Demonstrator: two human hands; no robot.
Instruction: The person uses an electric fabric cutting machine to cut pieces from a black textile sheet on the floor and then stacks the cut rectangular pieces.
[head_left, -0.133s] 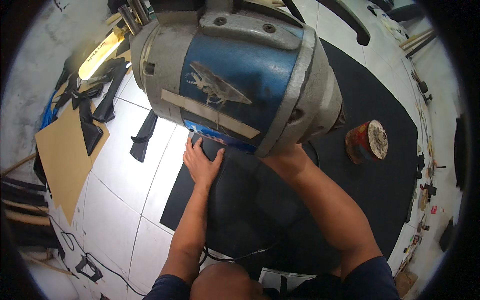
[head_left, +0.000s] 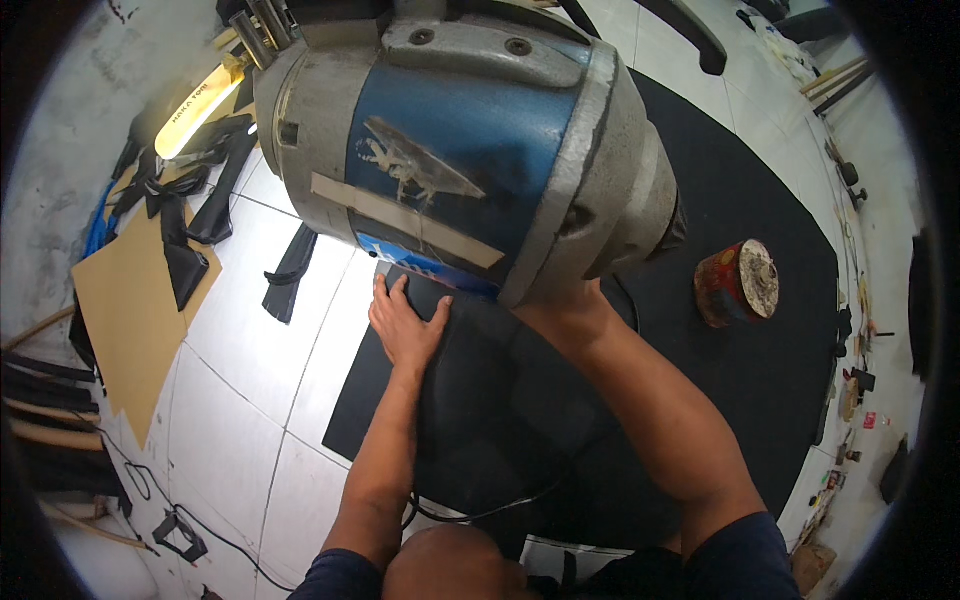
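Note:
A large electric motor-driven machine, grey metal with a blue band, looms close above a black sheet on the floor; it looks like an upright fabric cutter, though its lower part is out of sight. My right hand reaches up behind the motor housing. Only its wrist side shows, and the fingers are hidden. Left of the machine, my left hand lies palm down on the sheet near its left edge, fingers spread and holding nothing. A red tin can with a pale crusted top stands on the sheet to the right.
White floor tiles surround the sheet. Brown board and black offcuts lie at the left, with a lit yellowish lamp above. A black cord loops near me. Small clutter lines the right wall.
The machine has shifted slightly to the left in the view. My left hand stays flat in nearly the same place.

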